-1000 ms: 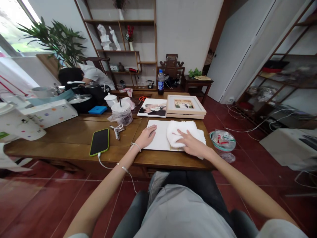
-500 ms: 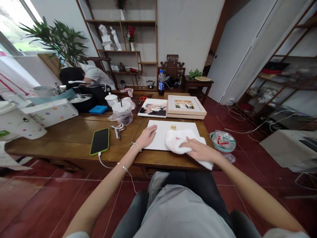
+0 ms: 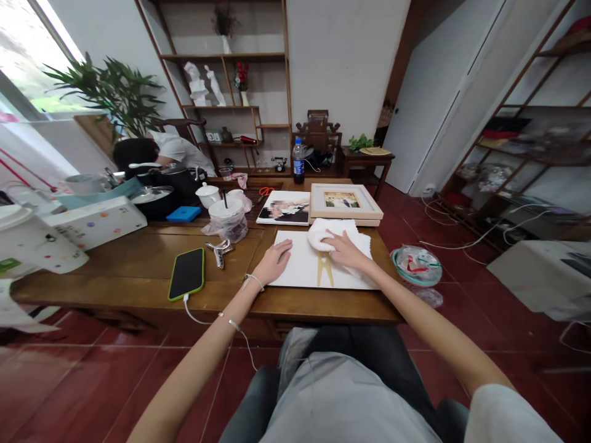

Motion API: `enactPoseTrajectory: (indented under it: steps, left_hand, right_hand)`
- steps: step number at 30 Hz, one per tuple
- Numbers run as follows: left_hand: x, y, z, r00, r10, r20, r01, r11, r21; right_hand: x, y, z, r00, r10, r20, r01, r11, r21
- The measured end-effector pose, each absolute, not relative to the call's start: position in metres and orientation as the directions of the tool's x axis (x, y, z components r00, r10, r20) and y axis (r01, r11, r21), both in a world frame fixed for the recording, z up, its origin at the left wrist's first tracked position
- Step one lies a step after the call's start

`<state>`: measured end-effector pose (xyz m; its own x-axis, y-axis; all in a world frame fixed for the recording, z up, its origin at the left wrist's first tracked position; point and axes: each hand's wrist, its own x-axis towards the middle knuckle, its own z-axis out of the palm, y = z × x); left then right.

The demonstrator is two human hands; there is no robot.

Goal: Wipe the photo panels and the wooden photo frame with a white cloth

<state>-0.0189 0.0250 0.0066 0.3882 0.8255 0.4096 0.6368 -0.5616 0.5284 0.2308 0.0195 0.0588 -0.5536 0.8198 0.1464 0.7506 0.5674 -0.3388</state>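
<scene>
A white rectangular board (image 3: 298,271) lies flat at the table's front edge, with a gold A-shaped piece or marking (image 3: 325,275) on its face. My left hand (image 3: 275,261) rests on the board's left side, palm down and fingers stretched out. In my right hand (image 3: 347,252) is a bunched white towel (image 3: 339,226), pressed against the upper right of the board. The towel covers that part of the board and its far edge. Just beyond lie a printed photo panel (image 3: 284,212) and a pale wooden picture frame (image 3: 369,206).
A phone (image 3: 187,275) on a cable, a silver metal piece (image 3: 220,251) and a bagged cup (image 3: 227,215) lie left. Behind stand a bottle (image 3: 298,163) and orange scissors (image 3: 266,191). A lined bin (image 3: 417,266) sits on the floor right. Another person (image 3: 182,151) leans at the far left.
My right hand has pushed the towel away from me, from the board's near right to its far edge. More of the gold shape now shows. My left hand stays on the board.
</scene>
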Motion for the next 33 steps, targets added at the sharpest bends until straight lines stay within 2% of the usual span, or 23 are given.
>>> enactPoseTrajectory:
  steps: [5,13,17,21,26,30,33]
  left_hand:
    - [-0.018,0.024,0.006,0.388,0.825,0.412,0.636,-0.563,0.528]
    - [-0.018,0.023,0.008,0.384,0.823,0.419,0.635,-0.565,0.527]
    - [-0.018,0.024,0.007,0.385,0.825,0.413,0.638,-0.562,0.527]
    - [-0.019,0.025,0.006,0.382,0.823,0.421,0.632,-0.565,0.531]
    - [-0.019,0.024,0.007,0.379,0.828,0.414,0.637,-0.558,0.532]
    - [-0.019,0.024,0.009,0.389,0.823,0.415,0.643,-0.565,0.517]
    - [-0.019,0.024,0.009,0.395,0.821,0.413,0.64,-0.568,0.517]
  right_hand:
    - [0.229,-0.034,0.065,-0.657,0.745,0.116,0.702,0.66,-0.267]
    - [0.236,-0.104,0.093,-0.793,0.608,-0.038,0.587,0.744,-0.319]
    - [0.236,-0.088,0.1,-0.765,0.641,-0.062,0.623,0.712,-0.323]
    - [0.232,-0.037,0.092,-0.727,0.686,0.027,0.643,0.695,-0.323]
    - [0.215,0.018,0.078,-0.596,0.796,0.101,0.748,0.597,-0.29]
    - [0.199,0.028,0.068,-0.5,0.857,0.129,0.831,0.516,-0.207]
    - [0.193,0.018,0.062,-0.541,0.828,0.149,0.824,0.557,-0.102]
